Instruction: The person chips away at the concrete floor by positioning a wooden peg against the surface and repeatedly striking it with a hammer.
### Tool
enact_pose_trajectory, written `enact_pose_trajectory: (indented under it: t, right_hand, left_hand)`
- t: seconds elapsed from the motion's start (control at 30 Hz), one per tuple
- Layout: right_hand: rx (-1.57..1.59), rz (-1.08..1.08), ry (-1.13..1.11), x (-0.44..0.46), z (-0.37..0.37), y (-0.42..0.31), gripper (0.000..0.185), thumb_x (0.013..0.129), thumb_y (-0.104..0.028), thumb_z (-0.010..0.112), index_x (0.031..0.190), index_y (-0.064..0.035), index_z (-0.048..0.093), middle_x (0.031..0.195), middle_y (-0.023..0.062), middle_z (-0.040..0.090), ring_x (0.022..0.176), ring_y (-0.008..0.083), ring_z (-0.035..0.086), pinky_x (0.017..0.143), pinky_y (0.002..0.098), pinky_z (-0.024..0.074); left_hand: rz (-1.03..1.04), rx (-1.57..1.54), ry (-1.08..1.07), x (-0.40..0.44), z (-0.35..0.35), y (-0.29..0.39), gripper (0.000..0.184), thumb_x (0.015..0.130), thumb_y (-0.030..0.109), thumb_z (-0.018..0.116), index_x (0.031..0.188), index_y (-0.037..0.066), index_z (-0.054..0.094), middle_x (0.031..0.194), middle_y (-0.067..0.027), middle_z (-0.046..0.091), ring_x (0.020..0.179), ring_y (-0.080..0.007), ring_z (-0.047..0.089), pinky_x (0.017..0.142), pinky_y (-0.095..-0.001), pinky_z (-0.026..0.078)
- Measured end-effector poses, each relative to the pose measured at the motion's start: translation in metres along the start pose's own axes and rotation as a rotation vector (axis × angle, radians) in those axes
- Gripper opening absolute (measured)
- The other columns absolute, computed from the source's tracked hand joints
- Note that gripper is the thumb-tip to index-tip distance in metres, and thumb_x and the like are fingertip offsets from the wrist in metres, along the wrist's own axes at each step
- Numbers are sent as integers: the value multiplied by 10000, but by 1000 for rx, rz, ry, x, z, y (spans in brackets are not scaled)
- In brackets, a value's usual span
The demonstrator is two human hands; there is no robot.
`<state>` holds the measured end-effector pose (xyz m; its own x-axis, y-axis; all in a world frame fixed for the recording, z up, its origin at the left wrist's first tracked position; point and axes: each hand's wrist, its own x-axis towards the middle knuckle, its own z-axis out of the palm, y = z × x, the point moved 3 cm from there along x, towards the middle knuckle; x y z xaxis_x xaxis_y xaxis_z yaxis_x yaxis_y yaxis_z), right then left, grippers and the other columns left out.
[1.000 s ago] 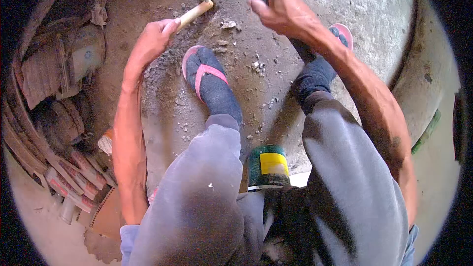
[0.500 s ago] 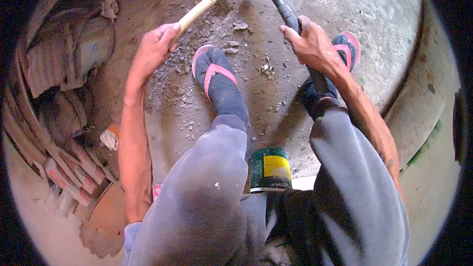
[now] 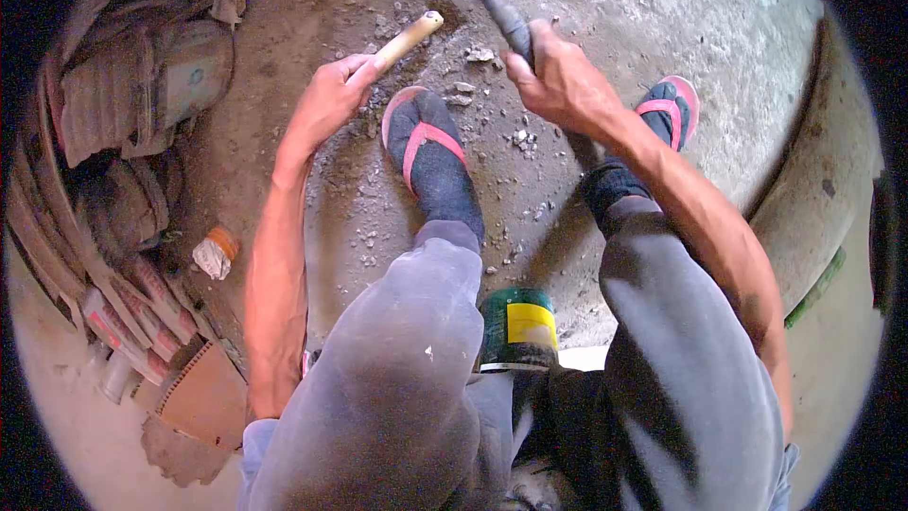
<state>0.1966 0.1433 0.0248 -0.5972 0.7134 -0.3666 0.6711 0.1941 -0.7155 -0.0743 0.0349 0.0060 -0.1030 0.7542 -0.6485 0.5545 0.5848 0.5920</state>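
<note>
My left hand [image 3: 328, 102] is closed around a pale wooden stick [image 3: 409, 41], whose free end angles up to the right. A small dark spot shows on that end; the stick's other end is hidden by the hand. In my right hand [image 3: 570, 82] is a claw hammer [image 3: 502, 15], gripped along its dark handle. Its head, at the top of the view, is smeared by motion and stands beyond the stick's tip, apart from it. Grey stone chips [image 3: 462, 90] and rubble lie on the floor below both hands.
My feet, in dark socks and pink flip-flops [image 3: 430, 137], stand amid the rubble. A green tin with a yellow label [image 3: 530, 324] sits between my legs. Stacked sacks [image 3: 142, 85], an orange-and-white object [image 3: 216, 253] and a rusty toothed plate [image 3: 203, 396] lie left; a curved panel [image 3: 818, 166] borders the right.
The hammer has swung left toward the stick, its head now blurred. My left hand and the stick have shifted slightly right and down in the view. The camera has moved a little.
</note>
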Motion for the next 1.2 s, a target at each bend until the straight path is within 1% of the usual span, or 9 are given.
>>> enact_pose_trajectory:
  t: [0.13, 0.27, 0.3, 0.43, 0.57, 0.67, 0.93, 1.07, 1.2]
  right_hand:
    - [12, 102, -88, 8, -10, -3, 377, 920, -306, 576, 961, 58, 488, 763, 337, 618, 758, 510, 640, 687, 562, 494]
    - [102, 36, 195, -2, 3, -3, 376, 920, -321, 572, 990, 41, 498, 743, 339, 611, 746, 509, 638, 664, 557, 494]
    - [124, 30, 154, -4, 10, 2, 370, 948, -338, 583, 985, 23, 515, 721, 275, 605, 705, 423, 644, 639, 491, 480]
    - [68, 120, -212, 8, 16, 13, 389, 946, -363, 580, 926, 21, 521, 685, 225, 579, 698, 346, 642, 649, 476, 468]
    - [10, 47, -53, -4, 13, 20, 404, 943, -388, 583, 869, 5, 521, 641, 158, 559, 555, 247, 562, 547, 422, 437]
    - [52, 218, -154, -15, -12, 10, 420, 908, -362, 588, 944, 56, 563, 804, 321, 632, 819, 460, 660, 730, 524, 486]
    - [154, 57, 166, -7, -34, -14, 390, 911, -346, 621, 929, 41, 571, 749, 281, 629, 703, 411, 661, 645, 497, 480]
    - [127, -70, 333, 2, -26, -18, 363, 919, -322, 617, 979, 21, 514, 727, 295, 617, 679, 461, 637, 611, 527, 479]
    - [-14, -39, 8, -1, 12, 13, 339, 914, -271, 584, 969, 42, 468, 710, 318, 608, 687, 500, 631, 609, 561, 483]
  left_hand:
    - [-7, -26, -1, 3, 2, -5, 382, 1001, 354, 529, 1162, 35, 664, 679, 38, 508, 617, -63, 460, 557, -257, 382]
    - [-3, -26, -13, 2, 4, -9, 393, 999, 357, 533, 1182, 30, 652, 681, 34, 512, 615, -67, 460, 556, -259, 384]
    - [-4, -10, -4, 1, 3, -8, 396, 999, 358, 533, 1182, 28, 652, 684, 34, 514, 617, -69, 461, 559, -260, 386]
    - [10, 14, 19, 3, 3, -10, 391, 998, 353, 532, 1173, 27, 658, 698, 33, 530, 629, -74, 470, 571, -265, 394]
    - [41, 234, -15, -12, -13, -3, 363, 996, 325, 530, 1157, 30, 668, 715, 32, 547, 631, -75, 476, 571, -269, 400]
    - [-89, 91, 38, -31, -27, 6, 347, 994, 306, 527, 1149, 28, 666, 716, 29, 548, 623, -74, 471, 563, -269, 399]
    - [75, -9, 107, 2, 13, 9, 382, 999, 360, 541, 1138, 29, 672, 685, 25, 542, 601, -77, 471, 554, -285, 401]
    - [88, 75, 140, 3, 13, 13, 389, 996, 364, 547, 1120, 18, 674, 687, -13, 554, 611, -96, 486, 566, -305, 415]
    - [185, 138, 171, 9, 14, 11, 382, 992, 346, 549, 1121, 6, 669, 722, -54, 590, 635, -124, 507, 600, -322, 442]
